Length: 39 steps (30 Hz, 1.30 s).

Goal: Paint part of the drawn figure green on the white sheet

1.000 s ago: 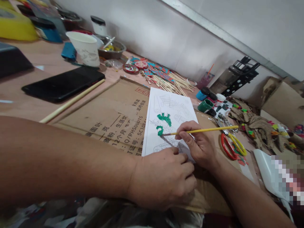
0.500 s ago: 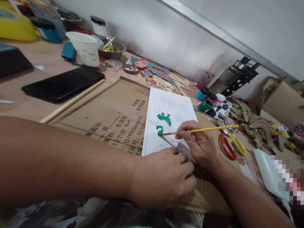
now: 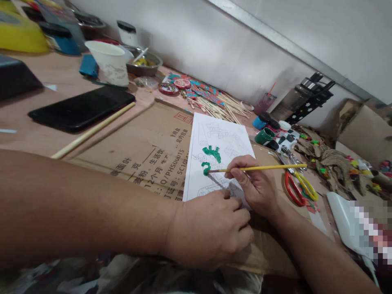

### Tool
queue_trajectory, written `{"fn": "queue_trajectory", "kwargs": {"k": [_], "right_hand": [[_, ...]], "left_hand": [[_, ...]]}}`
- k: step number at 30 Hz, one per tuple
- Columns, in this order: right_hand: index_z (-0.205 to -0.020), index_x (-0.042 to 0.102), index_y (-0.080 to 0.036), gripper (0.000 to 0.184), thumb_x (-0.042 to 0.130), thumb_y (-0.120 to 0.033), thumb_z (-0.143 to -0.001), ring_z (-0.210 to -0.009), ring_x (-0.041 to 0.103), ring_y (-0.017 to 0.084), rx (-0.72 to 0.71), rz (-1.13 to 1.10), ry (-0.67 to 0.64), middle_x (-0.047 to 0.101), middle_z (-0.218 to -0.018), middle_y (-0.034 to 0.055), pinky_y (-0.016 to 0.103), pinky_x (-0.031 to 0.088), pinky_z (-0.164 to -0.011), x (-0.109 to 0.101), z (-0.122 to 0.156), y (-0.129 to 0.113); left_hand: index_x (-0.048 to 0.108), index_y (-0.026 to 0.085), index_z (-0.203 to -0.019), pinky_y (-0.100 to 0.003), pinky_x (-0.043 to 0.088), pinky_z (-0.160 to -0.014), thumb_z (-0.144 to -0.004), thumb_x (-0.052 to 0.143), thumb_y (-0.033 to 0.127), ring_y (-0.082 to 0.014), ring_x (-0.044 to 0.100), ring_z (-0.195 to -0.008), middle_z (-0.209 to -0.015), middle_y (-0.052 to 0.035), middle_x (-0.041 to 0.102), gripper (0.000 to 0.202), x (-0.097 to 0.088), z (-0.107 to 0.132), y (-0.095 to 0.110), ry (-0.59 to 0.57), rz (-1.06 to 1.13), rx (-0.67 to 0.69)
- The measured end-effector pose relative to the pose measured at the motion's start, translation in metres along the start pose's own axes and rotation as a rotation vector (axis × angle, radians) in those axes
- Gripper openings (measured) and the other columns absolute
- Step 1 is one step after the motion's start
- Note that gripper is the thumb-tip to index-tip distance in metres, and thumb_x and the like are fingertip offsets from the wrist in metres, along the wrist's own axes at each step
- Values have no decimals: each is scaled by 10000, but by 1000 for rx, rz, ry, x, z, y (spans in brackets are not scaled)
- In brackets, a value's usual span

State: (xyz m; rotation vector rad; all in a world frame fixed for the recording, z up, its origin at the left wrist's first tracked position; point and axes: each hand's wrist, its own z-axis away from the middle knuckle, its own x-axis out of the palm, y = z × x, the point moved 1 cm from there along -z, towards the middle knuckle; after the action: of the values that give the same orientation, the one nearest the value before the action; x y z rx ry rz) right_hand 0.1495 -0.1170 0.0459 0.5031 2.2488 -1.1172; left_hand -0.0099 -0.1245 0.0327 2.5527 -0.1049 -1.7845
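A white colouring sheet (image 3: 214, 139) with line drawings lies on a flattened cardboard box (image 3: 147, 151). Two patches on it are painted green (image 3: 211, 153). My right hand (image 3: 257, 185) pinches a thin yellow paintbrush (image 3: 269, 167), whose tip touches the lower green patch. My left hand (image 3: 211, 228) rests on the sheet's near edge with its fingers curled and pressed down, nothing visible inside them. My left forearm crosses the front of the view.
A black phone (image 3: 82, 108) and a wooden stick (image 3: 92, 130) lie at the left, a white cup (image 3: 108, 61) behind them. Bamboo skewers (image 3: 223, 106), small paint pots (image 3: 265, 134), red-and-yellow scissors (image 3: 298, 188), a dark bottle (image 3: 303, 98) and cardboard scraps (image 3: 333, 167) crowd the right.
The brush tip has shifted slightly along the lower green patch and the handle has tilted a little. My left hand has stayed put.
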Motion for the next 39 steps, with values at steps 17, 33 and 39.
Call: {"fn": "queue_trajectory", "kwargs": {"k": [17, 33, 39], "right_hand": [[-911, 610, -235, 121, 552, -305, -991, -724, 661, 135, 63, -16, 111, 675, -837, -8, 280, 524, -679, 8, 1, 7], [-909, 606, -220, 164, 530, -334, -999, -725, 649, 131, 102, 5, 51, 649, -811, -4, 265, 516, -674, 9, -1, 12], [-880, 619, -228, 194, 537, -357, -1000, -724, 650, 141, 90, -22, 130, 653, -801, 2, 282, 528, -684, 8, 1, 13]], "left_hand": [[631, 170, -894, -378, 456, -608, -798, 746, 337, -211, 574, -719, -871, -53, 654, 224, 2, -1, -1, 13, 26, 4], [632, 167, -909, -373, 452, -605, -805, 728, 328, -209, 572, -724, -864, -55, 653, 215, 1, -1, -1, 24, 25, 8], [632, 166, -904, -378, 465, -604, -787, 752, 340, -212, 572, -721, -871, -54, 651, 242, 2, 0, -2, 15, 22, 11]]}}
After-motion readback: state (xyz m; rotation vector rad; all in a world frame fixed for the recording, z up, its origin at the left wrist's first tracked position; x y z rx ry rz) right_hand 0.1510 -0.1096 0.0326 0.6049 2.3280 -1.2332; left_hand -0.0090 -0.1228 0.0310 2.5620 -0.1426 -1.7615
